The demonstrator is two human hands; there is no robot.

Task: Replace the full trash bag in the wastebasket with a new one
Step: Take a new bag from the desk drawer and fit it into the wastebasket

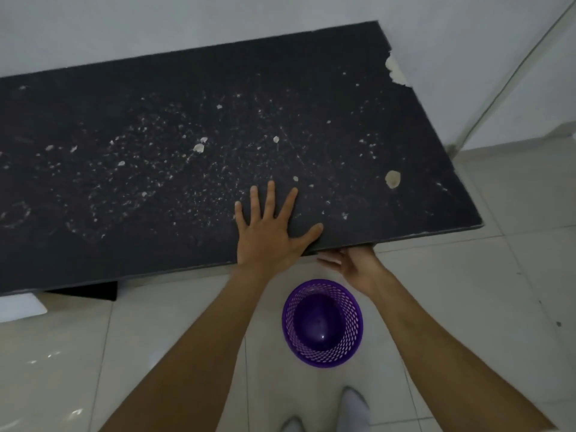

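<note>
A purple mesh wastebasket (322, 324) stands upright on the tiled floor just in front of the table's near edge; I see its bare purple bottom and no bag in it. My left hand (269, 232) lies flat on the dark tabletop with the fingers spread and nothing under it. My right hand (352, 266) is at the table's front edge, above the basket, with its fingers reaching under the edge; its fingertips are hidden there. No trash bag shows anywhere.
The dark, scuffed table (187, 151) fills the upper view, with a chipped right corner (394, 70). Pale floor tiles (467, 291) lie to the right. My two feet (327, 413) stand below the basket. A wall runs behind.
</note>
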